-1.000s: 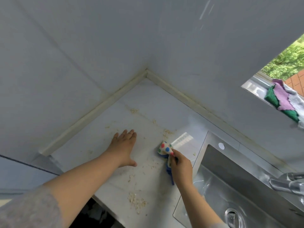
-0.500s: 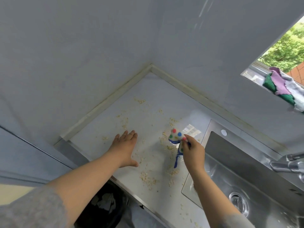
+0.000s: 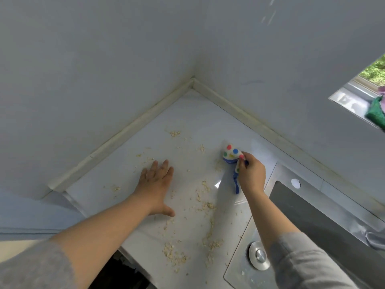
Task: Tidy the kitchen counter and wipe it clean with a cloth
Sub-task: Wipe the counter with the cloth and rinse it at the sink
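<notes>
A white kitchen counter (image 3: 187, 126) fills the corner between two grey walls. Pale oat-like crumbs (image 3: 208, 205) are scattered over it, thickest near the front edge. My right hand (image 3: 251, 175) grips a white cloth with coloured dots and a blue edge (image 3: 231, 153), bunched and held against the counter close to the sink. My left hand (image 3: 157, 184) rests flat on the counter with straight fingers, to the left of the cloth and apart from it.
A steel sink (image 3: 308, 215) lies at the right, with a round drain (image 3: 259, 255) near my right sleeve. A green and pink cloth (image 3: 377, 111) lies on the window sill at the far right. A dark gap (image 3: 123, 274) opens below the counter's front edge.
My right hand has carried the cloth farther back along the counter toward the wall. My left hand has stayed flat in about the same place. The view has tilted, and more crumbs show.
</notes>
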The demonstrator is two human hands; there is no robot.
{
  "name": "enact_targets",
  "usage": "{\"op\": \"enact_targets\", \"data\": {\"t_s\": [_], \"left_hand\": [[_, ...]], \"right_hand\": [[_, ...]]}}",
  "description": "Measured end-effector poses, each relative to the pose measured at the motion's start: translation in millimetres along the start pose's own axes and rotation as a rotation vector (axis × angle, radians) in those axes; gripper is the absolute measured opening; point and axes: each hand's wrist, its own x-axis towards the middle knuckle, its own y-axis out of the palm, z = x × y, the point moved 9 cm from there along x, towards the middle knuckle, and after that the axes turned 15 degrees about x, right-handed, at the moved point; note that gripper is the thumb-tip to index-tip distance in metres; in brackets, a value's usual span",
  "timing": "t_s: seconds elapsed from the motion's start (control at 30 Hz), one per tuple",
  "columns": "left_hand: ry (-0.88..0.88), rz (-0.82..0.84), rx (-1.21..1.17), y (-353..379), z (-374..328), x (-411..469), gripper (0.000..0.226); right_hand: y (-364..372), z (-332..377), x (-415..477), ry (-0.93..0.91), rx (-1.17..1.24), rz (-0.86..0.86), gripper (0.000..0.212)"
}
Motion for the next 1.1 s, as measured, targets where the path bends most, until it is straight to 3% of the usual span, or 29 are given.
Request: {"op": "enact_targets", "data": {"t_s": [0.23,0.43,0.57,0.77,1.1], "left_hand": [[-0.035,0.057,0.017,11,3,7,0.134],[-0.048,0.049,-0.002,10,4,6,0.133],[-0.061,-0.019,-0.041,3,11,-2,0.126],[-0.096,-0.017,-0.089,13,36,-21,0.126],[-0.148,-0.013,-0.131,21,61,-22,0.128]], "right_hand": [[29,-16,26,0.005,-0.073,0.056,0.027],[56,-6,-32,-0.099,-0.113,0.163,0.022],[69,1,-68,-0.066,0.018,0.273,0.021],[60,24,-43,-0.087,0.074,0.171,0.026],[88,34,29,-0.090,-0.076,0.103,0.032]]}}
